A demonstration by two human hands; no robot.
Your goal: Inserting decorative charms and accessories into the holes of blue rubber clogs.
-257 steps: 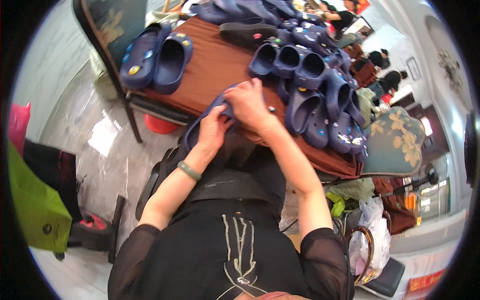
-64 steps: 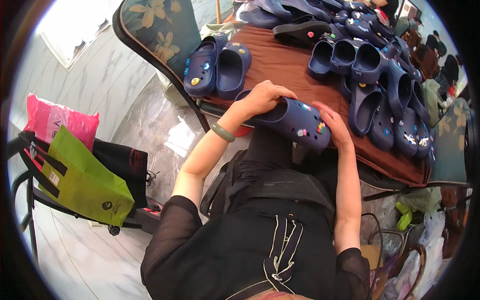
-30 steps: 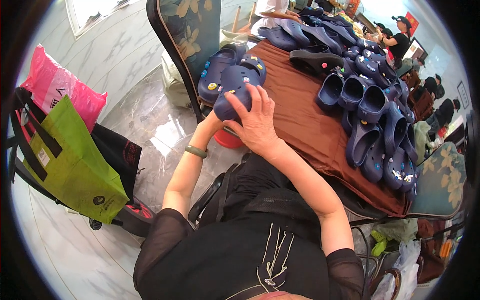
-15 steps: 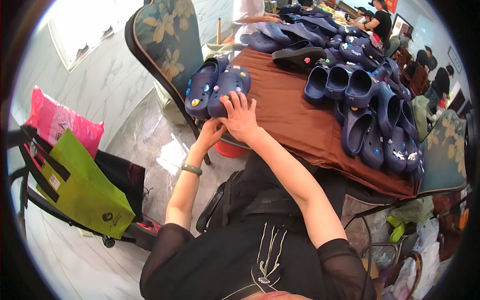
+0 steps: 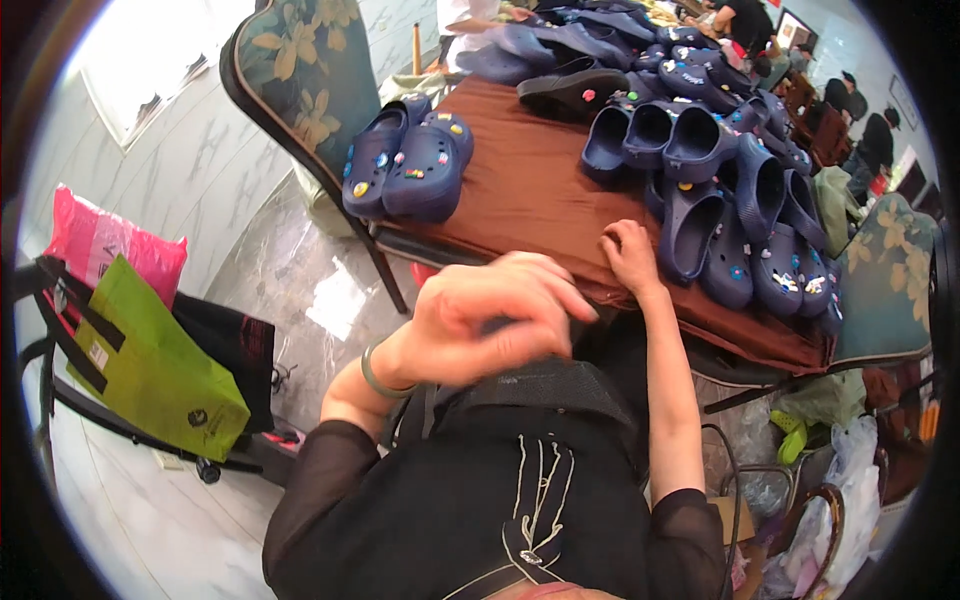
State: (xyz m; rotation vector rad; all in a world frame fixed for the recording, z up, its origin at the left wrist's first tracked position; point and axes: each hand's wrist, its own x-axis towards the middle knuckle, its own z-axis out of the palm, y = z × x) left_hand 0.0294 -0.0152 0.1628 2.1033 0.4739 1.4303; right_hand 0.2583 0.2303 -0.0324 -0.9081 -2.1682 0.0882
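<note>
A pair of navy clogs (image 5: 425, 178) with colourful charms stands side by side on the table's left corner, with neither of my hands on it. My left hand (image 5: 500, 318), loosely curled and slightly blurred, is raised in front of my body; nothing shows between its parted thumb and fingers. At the table's near edge, my right hand (image 5: 630, 258) touches the brown cloth (image 5: 520, 190) with bent, parted fingers. It is nearest to the front group of navy clogs (image 5: 688, 240), just to its right, and holds nothing visible.
More clogs (image 5: 690, 75) are heaped toward the far end. Floral-backed chairs (image 5: 300, 85) stand at both sides of the table. A green bag (image 5: 160, 360) and a pink package (image 5: 115, 235) rest on a black rack at left. Other people (image 5: 745, 25) are in the background.
Both hands have left the pair of clogs. My left hand has come back toward my body and up; my right hand has moved right to the table's near edge. The view has shifted slightly.
</note>
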